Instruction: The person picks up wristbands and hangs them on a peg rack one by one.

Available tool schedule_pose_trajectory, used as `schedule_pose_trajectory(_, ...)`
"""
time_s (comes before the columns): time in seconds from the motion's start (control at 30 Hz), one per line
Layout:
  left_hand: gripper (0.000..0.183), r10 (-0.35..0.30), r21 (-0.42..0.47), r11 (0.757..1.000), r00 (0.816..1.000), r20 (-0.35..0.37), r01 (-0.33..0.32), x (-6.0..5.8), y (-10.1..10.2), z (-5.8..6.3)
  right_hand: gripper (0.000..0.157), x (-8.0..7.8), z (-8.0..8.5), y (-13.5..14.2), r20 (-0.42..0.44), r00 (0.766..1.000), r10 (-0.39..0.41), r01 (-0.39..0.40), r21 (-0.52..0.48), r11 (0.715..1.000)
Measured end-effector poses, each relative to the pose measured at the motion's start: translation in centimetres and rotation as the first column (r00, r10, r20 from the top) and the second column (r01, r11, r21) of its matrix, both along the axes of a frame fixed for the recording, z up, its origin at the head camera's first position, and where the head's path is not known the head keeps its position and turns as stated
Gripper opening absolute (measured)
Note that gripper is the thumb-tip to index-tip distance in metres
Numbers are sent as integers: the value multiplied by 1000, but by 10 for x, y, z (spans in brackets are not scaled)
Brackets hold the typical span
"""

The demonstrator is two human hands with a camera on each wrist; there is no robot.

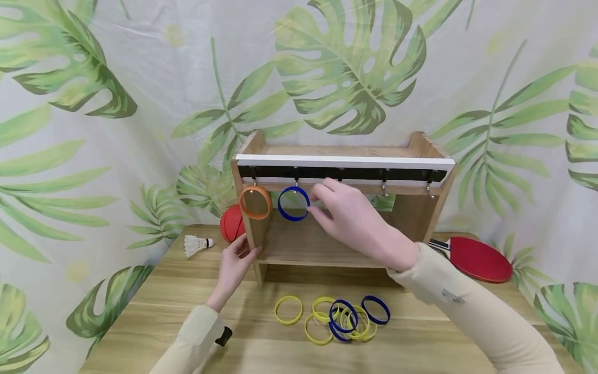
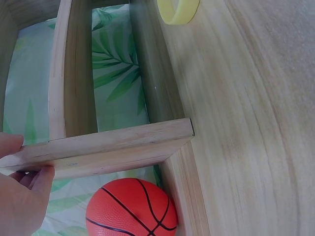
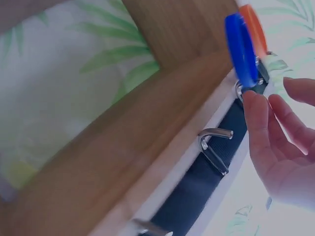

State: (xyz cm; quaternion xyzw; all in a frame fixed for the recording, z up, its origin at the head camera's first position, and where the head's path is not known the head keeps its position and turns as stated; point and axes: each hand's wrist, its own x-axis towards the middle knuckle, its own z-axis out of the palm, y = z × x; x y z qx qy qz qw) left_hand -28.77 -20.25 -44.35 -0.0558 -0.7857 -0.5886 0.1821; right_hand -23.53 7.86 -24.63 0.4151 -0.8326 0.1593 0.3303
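R hand [image 1: 352, 218]: fingers loosely bent, thumb held apart from the fingertips w/ a gap between, right beside the blue ring [image 1: 293, 218]; whether a fingertip touched it, couldn't tell. That ring hung on the 2nd hook from the left. L hand [image 1: 235, 265]: thumb and fingers pinched the front edge of the shelf's left side panel, one on each face (wrist view showed the grip clearly).

Next out, the orange ring [image 1: 256, 216] hung on the 1st hook, just left of the blue one. Hooks [image 1: 384, 188], 5 incl. one partly behind the R hand, ran along a black strip [image 1: 317, 173] on the white front board of the wooden shelf [image 1: 303, 239].

Below, on the table [image 1: 154, 306] in front of the shelf: loose yellow rings [image 1: 288, 324] and more blue rings [image 1: 380, 323], several overlapping in a pile, one yellow apart at left.

Further out: red ball [image 1: 231, 224] w/ black lines beside the shelf's left side, shuttlecock [image 1: 195, 245] lying left of that, red paddle [image 1: 481, 259] at far right. Leaf-print curtain [image 1: 154, 52] filled the bkgd.
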Motion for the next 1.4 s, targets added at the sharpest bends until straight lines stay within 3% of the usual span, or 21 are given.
schedule_pose_trajectory(0.1,41,1,10,1000,1000,-16,-1,1,-2,2,8,12,-22,13,42,998,36,-36,-7,999)
schedule_pose_trajectory(0.23,40,3,7,1000,1000,-31,-3,1,-5,3,10,19,-71,26,145,988,56,-59,21,998)
schedule_pose_trajectory(0.43,42,3,-13,1000,1000,-17,-3,1,-5,2,9,18,-155,42,365,931,-15,-17,85,996)
schedule_pose_trajectory(0.57,42,-3,-7,1000,1000,-17,3,1,-4,1,9,15,-190,51,456,889,-26,-12,81,997)
schedule_pose_trajectory(0.63,42,-2,-14,1000,1000,-4,2,7,-1,9,9,12,-201,54,490,871,-32,-6,76,997)
schedule_pose_trajectory(0.8,43,-4,-23,1000,1000,10,5,6,0,10,8,4,-218,58,528,847,-58,18,80,997)
schedule_pose_trajectory(0.87,43,-4,-18,1000,1000,-1,4,0,-2,2,8,2,-222,59,529,847,-59,18,82,996)
schedule_pose_trajectory(1.23,43,-11,-22,1000,1000,2,12,2,0,4,10,5,-218,64,503,863,-47,34,33,999)
schedule_pose_trajectory(1.4,43,-14,-19,1000,1000,-4,14,1,0,2,11,12,-203,66,575,818,18,9,-44,999)
